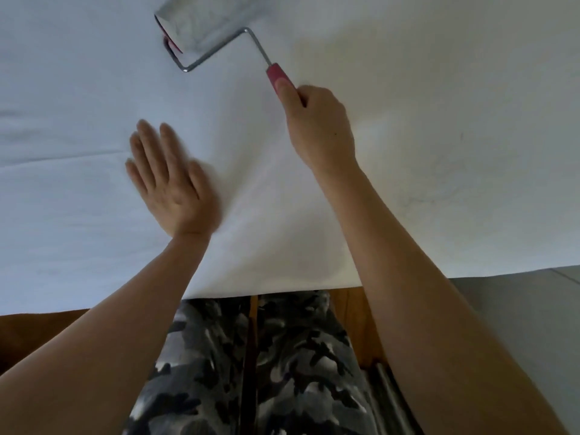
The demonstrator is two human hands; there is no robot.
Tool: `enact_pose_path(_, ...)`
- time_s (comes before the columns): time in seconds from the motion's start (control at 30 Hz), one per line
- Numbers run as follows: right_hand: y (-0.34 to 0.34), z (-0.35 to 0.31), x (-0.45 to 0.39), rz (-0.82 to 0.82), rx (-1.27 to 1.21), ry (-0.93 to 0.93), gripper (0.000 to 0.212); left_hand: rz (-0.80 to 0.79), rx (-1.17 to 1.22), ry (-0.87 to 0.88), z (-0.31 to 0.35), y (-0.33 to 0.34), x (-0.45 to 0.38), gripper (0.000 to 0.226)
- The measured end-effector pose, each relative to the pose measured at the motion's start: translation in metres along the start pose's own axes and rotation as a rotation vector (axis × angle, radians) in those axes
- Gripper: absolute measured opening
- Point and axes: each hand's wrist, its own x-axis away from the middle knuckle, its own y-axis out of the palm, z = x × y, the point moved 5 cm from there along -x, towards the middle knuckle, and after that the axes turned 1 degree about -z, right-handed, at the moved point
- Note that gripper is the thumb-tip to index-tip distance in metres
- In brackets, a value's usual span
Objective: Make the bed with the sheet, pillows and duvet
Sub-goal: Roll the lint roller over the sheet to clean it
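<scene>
The white sheet (94,215) lies spread across the bed, hanging over the near edge. The right hand (317,127) has its grip curled around the pink handle of a lint roller (201,29); the left hand (169,180), fingers straight, lies flat on the cloth. Best to keep that palm pinning the fabric taut and roll in long, even, overlapping strokes.

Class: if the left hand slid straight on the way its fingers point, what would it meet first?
Only bare sheet lies ahead of the left hand; the roller sits off to the right of that line, though depth is unclear.
</scene>
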Motion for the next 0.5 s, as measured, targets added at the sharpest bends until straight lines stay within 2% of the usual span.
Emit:
enact_pose_path(0.17, 0.003, 0.026, 0.028, -0.007, 0.003, 0.059, 0.049, -0.025, -0.011, -0.009, 0.001, -0.001, 0.0, 0.058)
enact_pose_path(0.4, -0.003, 0.14, 0.146, -0.113, 0.034, 0.167, 0.045, -0.013, -0.011, 0.003, 0.0, 0.002, 0.001, 0.058)
enact_pose_path(0.5, -0.009, 0.184, 0.193, -0.168, 0.028, 0.3, 0.048, 0.001, -0.011, 0.006, 0.001, 0.001, 0.001, 0.057)
